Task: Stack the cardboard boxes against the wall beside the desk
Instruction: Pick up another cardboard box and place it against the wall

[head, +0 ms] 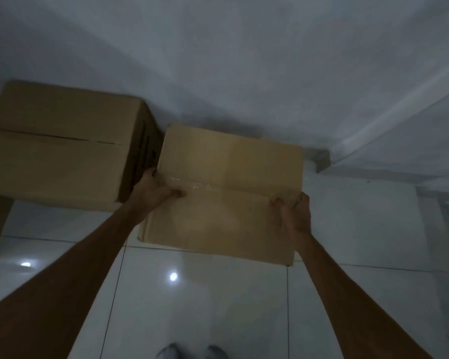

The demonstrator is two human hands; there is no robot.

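1. Smaller cardboard box [226, 193] sits at frame centre, close to the white wall [244, 60]; whether it rests on the tiled floor [218, 307] or hangs just above it I cannot tell; its far edge looks just off the wall.
2. Left hand [154, 191] clamps the box's left edge at the taped seam [189, 183], thumb on top, fingers wrapped under or down the side; right hand [294, 212] grips the right edge the same way, fingers curled onto the top panel; both are closed on the box, none spread.
3. Handling, my judgement: panels are stiff corrugate but the top flaps could bow under thumb pressure; arms are extended with no visible strain, so I take it as light or empty; tape is glossy, probably slick, so I keep my grip on bare cardboard.
4. Best hold: opposite side edges near mid-length, as now; the bottom corners would be safer for a lift.
5. Larger cardboard box [60, 149] stands just beside on the left, taller, touching or nearly so at the left hand; pinch risk for those knuckles.
6. Open room: bare floor to the right up to a wall corner [322, 161]; floor is glossy, so the box may slide; no surface in view.
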